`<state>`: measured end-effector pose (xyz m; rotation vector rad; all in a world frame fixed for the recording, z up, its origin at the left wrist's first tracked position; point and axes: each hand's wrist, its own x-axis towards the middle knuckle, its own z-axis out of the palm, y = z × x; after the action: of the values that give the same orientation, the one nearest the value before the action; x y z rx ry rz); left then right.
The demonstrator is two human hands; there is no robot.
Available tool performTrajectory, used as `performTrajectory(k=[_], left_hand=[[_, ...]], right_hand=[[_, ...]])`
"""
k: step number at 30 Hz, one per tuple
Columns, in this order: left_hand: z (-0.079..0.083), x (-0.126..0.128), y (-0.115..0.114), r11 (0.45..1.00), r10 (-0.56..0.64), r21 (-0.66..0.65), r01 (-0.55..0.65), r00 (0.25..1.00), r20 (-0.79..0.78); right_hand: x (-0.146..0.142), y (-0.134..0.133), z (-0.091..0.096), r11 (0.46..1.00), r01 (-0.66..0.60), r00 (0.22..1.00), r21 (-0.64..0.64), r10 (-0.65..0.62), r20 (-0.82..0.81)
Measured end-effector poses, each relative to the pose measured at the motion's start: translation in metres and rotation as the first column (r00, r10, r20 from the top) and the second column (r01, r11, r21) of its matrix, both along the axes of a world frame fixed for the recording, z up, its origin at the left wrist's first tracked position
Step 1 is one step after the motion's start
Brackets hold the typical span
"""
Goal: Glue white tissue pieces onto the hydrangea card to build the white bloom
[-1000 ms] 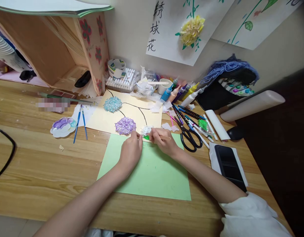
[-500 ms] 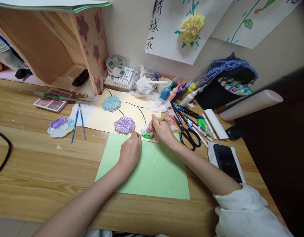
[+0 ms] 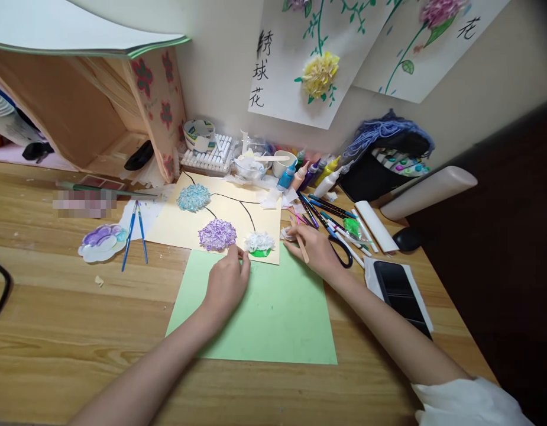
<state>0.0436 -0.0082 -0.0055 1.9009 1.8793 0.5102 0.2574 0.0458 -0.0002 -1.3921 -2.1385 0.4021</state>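
Observation:
On a cream sheet are three raised flowers: a blue flower, a purple flower and a white flower over green at the lower right corner. My left hand rests at the sheet's lower edge between the purple and white ones. Its thumb and finger are pinched, and anything between them is hidden. To the right of the sheet, my right hand holds a flat wooden stick against its palm. Its fingertips reach a small white tissue piece.
A green sheet lies beneath my hands. Black-handled scissors, several pens and paint bottles are on the right. A paint-stained palette and two blue brushes sit on the left. A box stands behind.
My right hand has moved right, from the white flower to the white tissue beside the sheet, keeping the stick. My left hand stays at the sheet's edge. The camera view has shifted.

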Motion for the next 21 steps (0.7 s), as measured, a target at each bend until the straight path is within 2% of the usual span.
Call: performTrajectory(k=[4,7,10,12,17,21], left_hand=[[0.000,-0.001,-0.001,1.000,0.022,0.018,-0.023,0.998,0.061],[-0.001,-0.002,-0.002,0.999,0.030,0.042,-0.035,0.995,0.097],[-0.002,-0.003,-0.002,0.998,0.031,0.055,-0.038,0.992,0.121],[-0.002,-0.003,-0.002,0.998,0.032,0.057,-0.040,0.989,0.142],[-0.001,-0.003,-0.005,0.997,0.031,0.066,-0.046,0.976,0.214],[-0.002,-0.003,-0.008,0.994,0.024,0.098,-0.047,0.975,0.222]], right_hand=[[-0.002,-0.003,-0.011,0.996,0.030,0.997,0.089,-0.036,0.067],[-0.002,-0.002,-0.010,0.992,0.105,0.994,0.067,-0.104,-0.024],[0.000,-0.002,-0.001,0.981,0.191,0.964,-0.029,-0.193,-0.183],[0.002,-0.002,0.006,0.964,0.231,0.918,-0.133,-0.261,-0.299],[0.005,0.000,0.015,0.913,0.138,0.774,-0.384,-0.342,-0.534],[0.009,0.004,0.008,0.913,0.117,0.736,-0.390,-0.344,-0.584]])
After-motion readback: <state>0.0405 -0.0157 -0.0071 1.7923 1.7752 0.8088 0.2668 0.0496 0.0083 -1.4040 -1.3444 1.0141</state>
